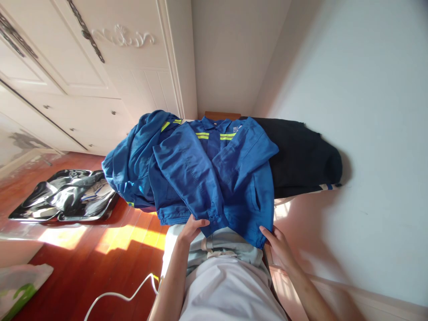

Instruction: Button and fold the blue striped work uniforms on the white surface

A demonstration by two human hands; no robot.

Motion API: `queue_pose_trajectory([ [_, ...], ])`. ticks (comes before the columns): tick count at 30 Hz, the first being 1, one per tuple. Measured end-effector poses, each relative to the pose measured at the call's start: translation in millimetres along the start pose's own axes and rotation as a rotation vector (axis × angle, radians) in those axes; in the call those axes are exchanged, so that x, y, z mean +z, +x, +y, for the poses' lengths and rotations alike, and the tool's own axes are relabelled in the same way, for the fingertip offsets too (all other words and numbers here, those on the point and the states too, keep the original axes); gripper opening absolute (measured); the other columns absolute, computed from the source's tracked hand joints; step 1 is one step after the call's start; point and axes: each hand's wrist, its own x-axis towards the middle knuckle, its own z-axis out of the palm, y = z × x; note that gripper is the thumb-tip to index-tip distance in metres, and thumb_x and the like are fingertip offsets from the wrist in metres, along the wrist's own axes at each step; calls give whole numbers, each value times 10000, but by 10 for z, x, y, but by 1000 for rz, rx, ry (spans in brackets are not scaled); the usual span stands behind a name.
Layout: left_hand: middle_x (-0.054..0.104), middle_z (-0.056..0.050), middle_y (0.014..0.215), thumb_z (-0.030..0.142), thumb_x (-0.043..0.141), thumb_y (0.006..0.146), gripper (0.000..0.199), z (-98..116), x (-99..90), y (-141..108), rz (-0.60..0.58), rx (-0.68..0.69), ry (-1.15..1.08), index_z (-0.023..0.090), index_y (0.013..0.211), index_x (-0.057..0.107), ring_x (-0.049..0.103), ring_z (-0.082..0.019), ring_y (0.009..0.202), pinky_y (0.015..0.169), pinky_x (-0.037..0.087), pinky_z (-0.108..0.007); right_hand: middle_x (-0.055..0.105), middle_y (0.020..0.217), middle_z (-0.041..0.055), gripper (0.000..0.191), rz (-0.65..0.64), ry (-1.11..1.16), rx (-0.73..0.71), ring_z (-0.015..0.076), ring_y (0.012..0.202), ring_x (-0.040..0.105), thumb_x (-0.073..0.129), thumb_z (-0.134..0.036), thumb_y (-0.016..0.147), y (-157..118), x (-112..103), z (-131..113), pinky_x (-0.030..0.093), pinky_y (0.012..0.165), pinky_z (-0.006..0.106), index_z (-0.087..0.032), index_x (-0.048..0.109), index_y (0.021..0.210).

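A blue work jacket (pixel 200 174) with yellow reflective stripes lies spread before me, its collar at the far side. Both sleeves are folded inward across its front. My left hand (pixel 193 227) pinches the near hem beside a sleeve cuff, thumb on top. At the jacket's right lower corner, my right hand (pixel 276 238) grips the hem between thumb and fingers. A second blue garment (pixel 130 156) is bunched on the left side. To the right, a dark garment (pixel 301 156) lies flat, partly beneath the jacket.
An open suitcase (pixel 36 214) with clothes lies on the red wooden floor at left. A white cable (pixel 117 294) curves near my left side, and a plastic bag (pixel 23 285) is at the lower left. White cabinets (pixel 133 80) stand behind; a pale wall (pixel 368 111) borders the right.
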Motion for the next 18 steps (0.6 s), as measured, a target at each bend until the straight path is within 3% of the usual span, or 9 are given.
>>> queue_pose_trajectory([
  [3,724,-95,929,216,848,597,490,78,-201,-26,-15,9,68,137,1039,652,691,-218,830,784,546,-340,746,997,103,500,-20,-31,5,347,1030,661,697,-567,746,-2,-10,45,529,901,429,-151,680,1022],
  [5,717,-109,985,242,834,630,522,173,-403,-24,93,48,115,142,1097,625,691,-221,885,813,544,-346,748,976,114,495,-13,-70,-5,358,1029,658,707,-566,733,-9,-16,58,528,903,436,-141,697,986],
  [7,708,-131,1029,274,814,645,560,286,-639,-11,306,121,177,137,1143,597,689,-239,935,833,545,-369,751,977,117,497,-8,-54,-4,360,1040,656,725,-557,716,-25,-9,48,535,897,433,-141,705,988],
  [11,669,-119,1046,373,699,716,466,455,-1071,7,933,353,361,136,1099,576,660,-259,1017,881,532,-418,740,1068,103,512,-37,260,73,309,1026,679,773,-486,713,-93,61,-40,562,869,411,-160,673,1095],
  [13,618,-121,1151,383,709,695,500,468,-1203,8,1105,396,414,151,1107,546,579,-278,1167,984,473,-437,740,1081,95,490,-35,432,124,271,970,703,808,-412,705,-140,104,-107,581,817,378,-166,663,1103],
  [15,586,-124,1210,405,750,650,553,430,-1263,12,1136,387,442,159,1098,538,502,-295,1261,1045,420,-436,748,1055,90,448,-37,533,160,251,901,720,831,-356,692,-188,131,-177,594,751,354,-165,673,1065],
  [18,656,-97,1056,468,757,632,523,332,-1261,19,1047,338,456,159,1017,583,595,-290,1136,967,483,-411,756,1029,90,407,-49,616,184,262,877,726,841,-330,682,-246,124,-261,603,730,369,-165,695,1024],
])
